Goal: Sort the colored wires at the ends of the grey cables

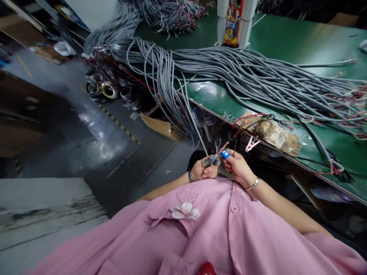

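Note:
My left hand [205, 168], its thumb wrapped in a grey cover, is closed round the end of a grey cable [197, 128]. Thin coloured wires [220, 147] fan out of that end, between my two hands. Close beside it, my right hand [237, 167] is closed in a pinch at the wires. A blue piece [225, 154] with a pale spot sits at its thumb tip; whether it is a thumb cover or a small tool, I cannot tell. The fingertips of my right hand are partly hidden.
A thick bundle of grey cables [212, 61] lies along the green table [286, 34], some hanging over its edge. A pink clothespin [252, 144] and a taped cardboard piece [275, 135] are at the near edge. An open carton [160, 128] stands below.

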A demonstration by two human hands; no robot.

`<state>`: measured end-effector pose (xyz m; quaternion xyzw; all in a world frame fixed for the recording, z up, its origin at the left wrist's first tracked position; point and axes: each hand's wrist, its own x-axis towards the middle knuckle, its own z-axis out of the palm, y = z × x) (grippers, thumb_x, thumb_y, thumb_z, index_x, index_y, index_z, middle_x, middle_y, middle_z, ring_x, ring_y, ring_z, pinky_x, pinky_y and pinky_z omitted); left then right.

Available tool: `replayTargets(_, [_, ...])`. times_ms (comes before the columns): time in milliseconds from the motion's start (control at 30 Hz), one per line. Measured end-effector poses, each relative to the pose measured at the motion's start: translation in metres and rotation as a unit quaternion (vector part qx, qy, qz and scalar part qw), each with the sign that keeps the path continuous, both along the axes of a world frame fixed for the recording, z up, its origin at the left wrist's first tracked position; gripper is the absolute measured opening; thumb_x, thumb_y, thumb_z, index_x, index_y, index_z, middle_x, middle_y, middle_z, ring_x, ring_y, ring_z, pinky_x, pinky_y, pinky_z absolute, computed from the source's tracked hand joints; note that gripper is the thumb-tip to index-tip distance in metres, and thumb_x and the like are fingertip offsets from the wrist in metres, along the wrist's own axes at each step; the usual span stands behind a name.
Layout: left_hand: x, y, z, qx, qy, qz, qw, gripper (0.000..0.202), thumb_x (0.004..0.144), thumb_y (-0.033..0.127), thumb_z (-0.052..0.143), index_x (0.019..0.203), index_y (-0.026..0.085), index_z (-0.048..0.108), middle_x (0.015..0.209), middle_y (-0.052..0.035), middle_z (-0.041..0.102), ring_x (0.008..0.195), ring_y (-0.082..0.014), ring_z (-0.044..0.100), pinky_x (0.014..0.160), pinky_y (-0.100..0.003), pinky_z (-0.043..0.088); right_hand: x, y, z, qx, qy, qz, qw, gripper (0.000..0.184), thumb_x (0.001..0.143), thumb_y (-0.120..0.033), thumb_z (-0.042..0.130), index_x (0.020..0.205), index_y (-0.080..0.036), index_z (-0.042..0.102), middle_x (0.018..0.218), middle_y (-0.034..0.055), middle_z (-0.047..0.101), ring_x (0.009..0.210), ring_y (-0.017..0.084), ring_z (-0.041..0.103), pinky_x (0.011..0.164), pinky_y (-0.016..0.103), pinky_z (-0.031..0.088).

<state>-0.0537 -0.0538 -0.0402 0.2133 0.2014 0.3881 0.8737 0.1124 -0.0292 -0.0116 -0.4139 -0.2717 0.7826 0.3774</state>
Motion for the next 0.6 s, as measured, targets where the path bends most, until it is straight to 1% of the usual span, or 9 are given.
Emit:
replayTargets(67, [0.000, 0.000, -0.003, 0.006, -0.012, 0.004, 1.000, 0.026, 0.077, 0.042, 0.070, 0.082, 0.016, 0.067, 0.037, 0.0081, 0.033, 0.026, -0.0053, 0.028, 0.036, -0.022, 0.024, -0.002, -0.002, 0.002, 0.013, -0.011, -0.004, 1.000, 0.042, 0.067, -0.047, 0.081, 0.072, -0.019, 0.050, 0.055, -0.0067, 0.048, 0.041, 0.003, 0.026, 0.037, 0.018, 0.014])
replayTargets(133, [0.000, 0.001, -0.006, 0.020, 0.000, 0.013, 1.000, 0.031, 0.073, 0.045, 0.073, 0.079, 0.015, 0.067, 0.039, 0.0057, 0.040, 0.029, -0.0071, 0.036, 0.037, -0.022, 0.027, -0.002, -0.003, 0.004, 0.028, -0.021, -0.015, 0.999, 0.043, 0.067, -0.048, 0.081, 0.071, -0.019, 0.050, 0.054, -0.0071, 0.046, 0.041, 0.003, 0.027, 0.038, 0.018, 0.015])
replayTargets(233, [0.001, 0.001, -0.010, 0.046, 0.049, 0.024, 0.997, 0.038, 0.067, 0.049, 0.078, 0.074, 0.014, 0.066, 0.044, 0.0017, 0.049, 0.037, -0.0097, 0.046, 0.040, -0.022, 0.033, -0.002, -0.005, 0.005, 0.039, -0.028, -0.029, 0.998, 0.044, 0.067, -0.050, 0.081, 0.071, -0.019, 0.049, 0.052, -0.0079, 0.043, 0.042, 0.003, 0.026, 0.039, 0.018, 0.016])
replayTargets(300, [0.000, 0.001, -0.011, 0.068, 0.084, 0.013, 0.994, 0.042, 0.063, 0.050, 0.081, 0.072, 0.012, 0.067, 0.048, -0.0009, 0.055, 0.041, -0.0103, 0.050, 0.043, -0.022, 0.035, -0.002, -0.005, 0.005, 0.038, -0.030, -0.029, 0.998, 0.045, 0.065, -0.050, 0.082, 0.071, -0.019, 0.050, 0.052, -0.0084, 0.043, 0.042, 0.003, 0.025, 0.039, 0.018, 0.015])
replayTargets(400, [-0.001, 0.001, -0.007, 0.104, 0.144, -0.023, 0.984, 0.046, 0.060, 0.050, 0.085, 0.074, 0.009, 0.069, 0.055, -0.0044, 0.062, 0.047, -0.0106, 0.055, 0.048, -0.022, 0.040, -0.002, -0.003, 0.000, 0.033, -0.038, -0.024, 0.998, 0.046, 0.064, -0.050, 0.083, 0.071, -0.019, 0.049, 0.051, -0.0089, 0.042, 0.041, 0.003, 0.025, 0.038, 0.018, 0.015])
replayTargets(467, [-0.001, 0.001, 0.000, 0.139, 0.192, -0.017, 0.971, 0.048, 0.060, 0.051, 0.084, 0.076, 0.009, 0.069, 0.061, -0.0056, 0.065, 0.051, -0.0114, 0.058, 0.053, -0.023, 0.044, 0.000, -0.001, -0.006, 0.023, -0.046, -0.028, 0.998, 0.046, 0.066, -0.053, 0.080, 0.071, -0.019, 0.049, 0.051, -0.0087, 0.043, 0.040, 0.003, 0.024, 0.037, 0.018, 0.015])
replayTargets(533, [-0.002, 0.003, 0.009, 0.214, 0.259, 0.028, 0.941, 0.045, 0.066, 0.051, 0.081, 0.080, 0.010, 0.070, 0.069, -0.0067, 0.068, 0.059, -0.0129, 0.061, 0.059, -0.025, 0.047, 0.003, 0.001, -0.013, 0.007, -0.055, -0.037, 0.998, 0.047, 0.069, -0.058, 0.076, 0.071, -0.019, 0.050, 0.054, -0.0075, 0.045, 0.039, 0.003, 0.024, 0.036, 0.018, 0.014])
replayTargets(567, [-0.004, 0.006, 0.014, 0.272, 0.302, 0.062, 0.912, 0.042, 0.069, 0.050, 0.079, 0.081, 0.011, 0.070, 0.072, -0.0072, 0.069, 0.063, -0.0139, 0.062, 0.062, -0.026, 0.049, 0.005, 0.001, -0.016, -0.001, -0.059, -0.041, 0.997, 0.047, 0.069, -0.060, 0.074, 0.072, -0.019, 0.050, 0.055, -0.0068, 0.047, 0.039, 0.003, 0.024, 0.036, 0.018, 0.014])
replayTargets(600, [-0.006, 0.008, 0.019, 0.340, 0.351, 0.101, 0.867, 0.037, 0.073, 0.047, 0.077, 0.083, 0.011, 0.071, 0.076, -0.0077, 0.069, 0.067, -0.0146, 0.063, 0.065, -0.027, 0.049, 0.008, 0.001, -0.019, -0.008, -0.061, -0.041, 0.997, 0.047, 0.070, -0.060, 0.073, 0.072, -0.019, 0.051, 0.056, -0.0061, 0.048, 0.039, 0.003, 0.024, 0.036, 0.018, 0.014])
